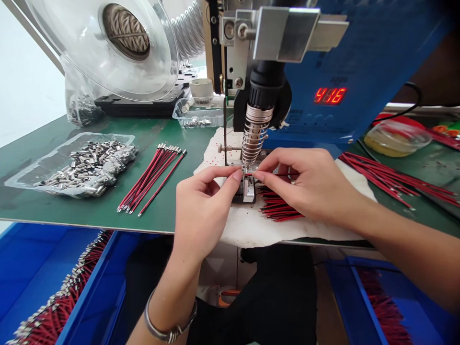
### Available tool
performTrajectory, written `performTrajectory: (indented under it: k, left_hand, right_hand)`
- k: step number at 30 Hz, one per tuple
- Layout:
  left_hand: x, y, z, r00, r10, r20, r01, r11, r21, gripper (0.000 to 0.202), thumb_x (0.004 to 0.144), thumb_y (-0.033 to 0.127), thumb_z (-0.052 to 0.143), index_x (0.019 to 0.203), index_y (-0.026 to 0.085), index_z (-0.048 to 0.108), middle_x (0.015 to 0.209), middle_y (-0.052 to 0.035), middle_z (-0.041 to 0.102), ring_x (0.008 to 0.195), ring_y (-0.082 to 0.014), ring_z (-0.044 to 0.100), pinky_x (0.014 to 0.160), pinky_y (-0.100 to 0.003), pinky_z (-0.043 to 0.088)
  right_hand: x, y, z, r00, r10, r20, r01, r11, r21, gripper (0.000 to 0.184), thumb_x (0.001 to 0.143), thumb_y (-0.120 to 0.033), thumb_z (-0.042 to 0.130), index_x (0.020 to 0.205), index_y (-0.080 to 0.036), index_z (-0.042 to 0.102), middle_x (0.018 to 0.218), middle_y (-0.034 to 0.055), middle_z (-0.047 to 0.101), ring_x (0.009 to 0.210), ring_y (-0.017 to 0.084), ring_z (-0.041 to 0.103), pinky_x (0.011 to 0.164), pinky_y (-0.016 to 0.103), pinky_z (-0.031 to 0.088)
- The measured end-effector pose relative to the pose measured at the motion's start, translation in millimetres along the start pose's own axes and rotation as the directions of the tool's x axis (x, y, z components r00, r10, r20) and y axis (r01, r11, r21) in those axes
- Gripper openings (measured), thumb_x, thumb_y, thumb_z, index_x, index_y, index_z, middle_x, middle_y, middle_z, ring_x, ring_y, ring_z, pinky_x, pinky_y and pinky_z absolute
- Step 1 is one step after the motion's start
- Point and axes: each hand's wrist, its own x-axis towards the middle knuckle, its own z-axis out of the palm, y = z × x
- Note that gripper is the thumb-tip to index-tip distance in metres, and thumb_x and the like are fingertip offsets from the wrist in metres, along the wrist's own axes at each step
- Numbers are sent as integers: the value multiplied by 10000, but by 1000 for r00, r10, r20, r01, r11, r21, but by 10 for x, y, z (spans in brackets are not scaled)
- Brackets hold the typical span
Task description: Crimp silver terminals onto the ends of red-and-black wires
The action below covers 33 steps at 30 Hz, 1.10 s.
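Red wire [276, 174] sits pinched thumb-to-forefinger by left hand [203, 211] and right hand [312, 187], over the little metal jig [247, 192] at 6 o'clock of the coiled nozzle [256, 134]; looks light, thin and floppy, so I'd grip right near its end, not mid-length.

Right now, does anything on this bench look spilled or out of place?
Little stands out: tiny red specks lie scattered on the white cloth, like loose scraps left from the work.
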Motion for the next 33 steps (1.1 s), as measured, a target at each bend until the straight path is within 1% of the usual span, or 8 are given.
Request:
performTrajectory:
  k: [9,19,24,33]
  left_hand:
    - [-12,-2,1,1000,-14,15,14,1000,-28,137,804,365,779,868,248,813,867,-30,759,724,-146,652,595,-214,469]
    - [-5,-9,-7,1000,-16,27,17,1000,-12,103,808,367,778,846,277,810,858,-14,763,681,-125,635,574,-207,439]
    - [-2,-5,0,1000,-12,24,13,1000,-12,121,803,368,782,852,261,810,831,-21,756,668,-128,631,558,-213,431]
    - [-3,2,-4,1000,-11,19,10,1000,9,131,807,378,777,854,260,810,817,-18,749,677,-127,628,558,-212,431]
  right_hand:
    - [-1,-7,3,1000,25,-1,-25,999,20,123,902,-282,653,810,-213,696,711,-35,701,557,103,568,559,272,413]
    - [-1,0,12,1000,29,2,-29,999,25,100,899,-259,654,821,-212,695,706,-34,698,545,102,563,547,269,414]
    - [-13,9,18,1000,19,0,-19,1000,20,97,902,-254,651,828,-211,697,717,-38,702,549,96,564,554,264,420]
    - [-11,9,19,1000,14,-5,-14,1000,17,96,899,-261,648,825,-218,692,733,-20,711,583,123,601,579,280,440]
